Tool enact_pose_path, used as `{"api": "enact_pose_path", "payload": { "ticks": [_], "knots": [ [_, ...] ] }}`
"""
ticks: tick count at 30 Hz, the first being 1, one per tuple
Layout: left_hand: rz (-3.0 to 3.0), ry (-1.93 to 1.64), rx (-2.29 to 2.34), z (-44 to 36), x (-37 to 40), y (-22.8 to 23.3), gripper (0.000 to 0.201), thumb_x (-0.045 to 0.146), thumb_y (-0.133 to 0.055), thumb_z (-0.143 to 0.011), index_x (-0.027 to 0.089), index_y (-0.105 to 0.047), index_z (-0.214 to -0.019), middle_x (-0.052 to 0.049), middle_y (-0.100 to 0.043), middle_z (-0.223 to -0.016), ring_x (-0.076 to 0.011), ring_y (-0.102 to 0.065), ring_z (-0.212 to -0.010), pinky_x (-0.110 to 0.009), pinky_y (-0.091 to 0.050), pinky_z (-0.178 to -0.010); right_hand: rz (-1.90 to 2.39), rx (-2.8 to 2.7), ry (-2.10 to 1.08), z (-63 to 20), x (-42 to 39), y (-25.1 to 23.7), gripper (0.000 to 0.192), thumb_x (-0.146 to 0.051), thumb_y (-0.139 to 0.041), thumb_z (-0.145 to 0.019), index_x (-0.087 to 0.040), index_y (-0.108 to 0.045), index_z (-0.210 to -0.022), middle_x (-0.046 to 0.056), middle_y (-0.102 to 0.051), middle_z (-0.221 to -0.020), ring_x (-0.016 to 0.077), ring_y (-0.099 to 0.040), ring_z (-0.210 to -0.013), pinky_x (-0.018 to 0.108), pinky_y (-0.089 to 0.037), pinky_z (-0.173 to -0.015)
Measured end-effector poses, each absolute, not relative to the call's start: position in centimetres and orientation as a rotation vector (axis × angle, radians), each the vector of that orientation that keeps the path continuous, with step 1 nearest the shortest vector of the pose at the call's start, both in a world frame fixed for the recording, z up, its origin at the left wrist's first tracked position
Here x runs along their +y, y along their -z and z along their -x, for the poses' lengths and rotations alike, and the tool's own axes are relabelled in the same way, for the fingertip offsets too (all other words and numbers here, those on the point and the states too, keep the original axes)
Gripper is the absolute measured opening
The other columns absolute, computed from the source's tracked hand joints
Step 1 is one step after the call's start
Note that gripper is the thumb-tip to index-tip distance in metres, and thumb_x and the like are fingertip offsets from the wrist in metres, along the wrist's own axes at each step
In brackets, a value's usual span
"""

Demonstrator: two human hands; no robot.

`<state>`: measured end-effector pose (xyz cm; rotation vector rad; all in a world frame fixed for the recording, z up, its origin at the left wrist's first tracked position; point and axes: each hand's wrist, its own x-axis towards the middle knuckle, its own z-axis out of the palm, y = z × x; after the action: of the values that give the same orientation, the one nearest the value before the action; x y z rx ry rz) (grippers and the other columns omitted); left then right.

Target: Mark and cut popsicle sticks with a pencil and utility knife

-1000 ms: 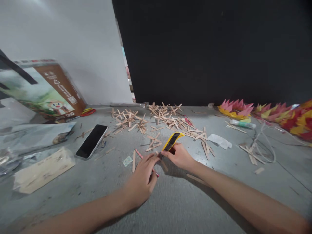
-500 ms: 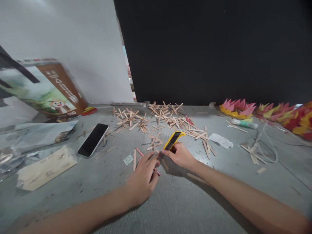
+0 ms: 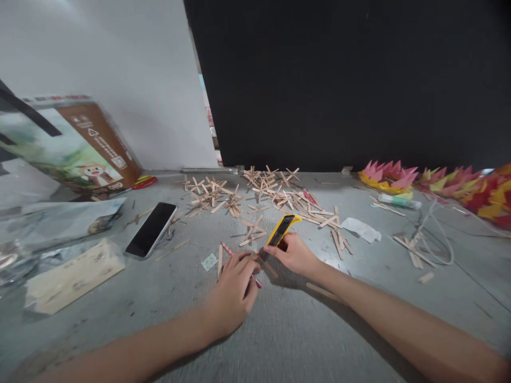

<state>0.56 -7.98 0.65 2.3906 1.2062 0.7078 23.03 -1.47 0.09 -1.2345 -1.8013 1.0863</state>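
My right hand (image 3: pixel 296 254) grips a yellow and black utility knife (image 3: pixel 281 230), its tip pointing down toward a thin wooden stick (image 3: pixel 266 265) on the grey table (image 3: pixel 279 330). My left hand (image 3: pixel 235 290) rests on the table with its fingertips pressing near that stick, right beside the knife tip. A pink striped stick (image 3: pixel 228 249) lies partly under my left fingers. Several wooden craft sticks, many glued into crosses (image 3: pixel 255 197), are scattered just beyond both hands.
A black phone (image 3: pixel 151 230) lies to the left, with a flat wooden sheet (image 3: pixel 67 276) and a plastic bag (image 3: pixel 51 223) farther left. A cardboard box (image 3: pixel 75 149) leans at the back left. Folded paper flowers (image 3: pixel 439 183), a glue tube (image 3: pixel 397 201) and a white cable (image 3: pixel 433 234) sit at the right.
My left fingers have curled a little closer to the knife tip. The knife and my right hand stay in nearly the same place.
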Motion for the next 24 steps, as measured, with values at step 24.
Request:
{"api": "enact_pose_path", "payload": {
  "ticks": [24],
  "knots": [
    [-2.405,-0.689,1.2,-0.64,-8.11,-1.12,0.025,0.003,-0.049,-0.094,0.021,-0.059,-0.108,-0.012,-0.062,-0.137,-0.03,-0.054,-0.132,-0.056,-0.046,-0.114,1.227,-1.795,-1.116,-23.11,-1.51,-0.21,0.026,-0.039,-0.069,-0.094,-0.014,-0.077,-0.092,0.007,-0.078,-0.087,0.0197,-0.067,-0.075,0.029,-0.053,-0.069]
  ]
}}
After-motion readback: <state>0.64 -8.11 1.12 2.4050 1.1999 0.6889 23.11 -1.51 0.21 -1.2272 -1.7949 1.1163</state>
